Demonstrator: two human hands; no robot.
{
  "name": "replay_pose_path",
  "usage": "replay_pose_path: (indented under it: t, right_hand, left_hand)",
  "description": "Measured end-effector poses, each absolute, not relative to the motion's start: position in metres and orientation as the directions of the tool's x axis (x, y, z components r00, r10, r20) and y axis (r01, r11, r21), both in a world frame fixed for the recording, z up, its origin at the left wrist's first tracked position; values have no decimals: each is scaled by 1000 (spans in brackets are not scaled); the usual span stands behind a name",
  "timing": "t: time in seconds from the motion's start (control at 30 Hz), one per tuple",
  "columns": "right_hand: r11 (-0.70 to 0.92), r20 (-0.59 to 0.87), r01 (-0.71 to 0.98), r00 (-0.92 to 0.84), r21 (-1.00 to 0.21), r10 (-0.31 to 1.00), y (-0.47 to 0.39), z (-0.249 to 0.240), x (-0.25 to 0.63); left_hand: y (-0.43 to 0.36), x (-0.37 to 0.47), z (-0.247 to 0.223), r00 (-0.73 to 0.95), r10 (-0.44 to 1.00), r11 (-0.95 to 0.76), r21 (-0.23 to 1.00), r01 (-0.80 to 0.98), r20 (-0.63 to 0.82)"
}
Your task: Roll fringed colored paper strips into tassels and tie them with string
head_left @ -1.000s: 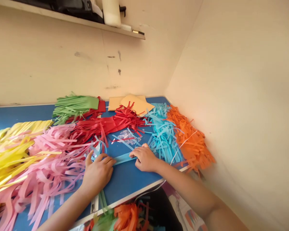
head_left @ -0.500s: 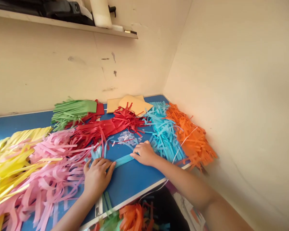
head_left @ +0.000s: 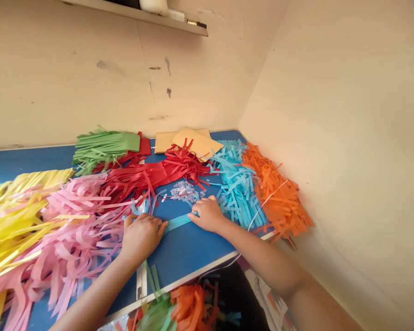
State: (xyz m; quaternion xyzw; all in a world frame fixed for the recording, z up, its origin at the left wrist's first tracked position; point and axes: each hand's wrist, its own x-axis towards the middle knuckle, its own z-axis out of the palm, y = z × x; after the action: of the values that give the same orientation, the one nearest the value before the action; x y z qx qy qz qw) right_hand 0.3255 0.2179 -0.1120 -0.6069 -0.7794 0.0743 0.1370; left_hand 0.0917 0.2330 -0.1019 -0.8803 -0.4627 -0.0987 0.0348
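Observation:
A light blue paper strip [head_left: 178, 222] lies stretched across the blue table between both hands. My left hand [head_left: 142, 234] is on its left end, palm down, fingers bent over it. At the right end my right hand [head_left: 207, 213] pinches the strip between thumb and fingers. Light blue fringe ends stick out beyond my left hand's fingertips. Just behind the strip is a small heap of clear and whitish bits [head_left: 184, 189]. Pink fringed paper [head_left: 79, 225] lies close to the left of my left hand, and blue fringed paper [head_left: 239, 184] right of my right hand.
Red fringe [head_left: 138, 179], green fringe [head_left: 106, 146], yellow fringe [head_left: 14, 220] and orange fringe [head_left: 276, 193] surround the work area. Yellow-orange sheets [head_left: 196, 143] lie at the back. A white cord [head_left: 267, 198] crosses the right edge. More fringe [head_left: 188, 305] sits below the table edge.
The view has tilted down slightly, so the shelf shows less. Both hands stay at the light blue strip, with only a slight shift of the fingers.

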Motion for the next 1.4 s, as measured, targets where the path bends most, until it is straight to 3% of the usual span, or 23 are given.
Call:
replay_pose_path:
  t: [0.1, 0.2, 0.3, 0.57, 0.77, 0.83, 0.93, 1.03, 1.1, 1.23, 1.4]
  right_hand:
    - [268, 208, 933, -220, -239, 953, 209, -105, 326]
    - [498, 313, 860, -445, -111, 839, 199, -102, 323]
    - [642, 290, 766, -617, 11, 731, 199, -108, 319]
    - [565, 254, 825, -541, -26, 802, 210, -106, 313]
    - [646, 332, 761, -625, 59, 706, 195, -112, 313]
    - [638, 347, 769, -605, 23, 717, 192, -118, 325]
    - [592, 349, 791, -516, -157, 782, 191, -122, 349]
    - [476, 239, 798, -413, -369, 879, 194, -119, 365]
    - [399, 164, 802, -365, -444, 916, 197, -115, 368]
    - [347, 114, 819, -333, -456, 936, 202, -109, 365]
    - [264, 33, 866, -276, -425, 960, 208, -104, 358]
  left_hand:
    - [231, 92, -98, 572, 775, -592, -7, 806, 268]
    - [228, 93, -94, 656, 689, -678, -46, 734, 309]
    - [224, 96, -90, 718, 613, -740, -80, 668, 329]
    - [215, 114, -89, 705, 582, -708, -174, 685, 406]
    - [203, 101, -101, 733, 539, -739, -185, 648, 414]
    - [200, 87, -107, 733, 534, -762, -135, 633, 423]
    - [200, 67, -114, 699, 581, -770, 3, 638, 417]
    - [203, 60, -118, 647, 650, -741, 141, 657, 399]
    - [203, 63, -117, 603, 702, -699, 208, 684, 378]
    - [202, 74, -114, 510, 793, -597, 257, 760, 333]
    - [206, 84, -109, 485, 835, -539, 210, 816, 260]
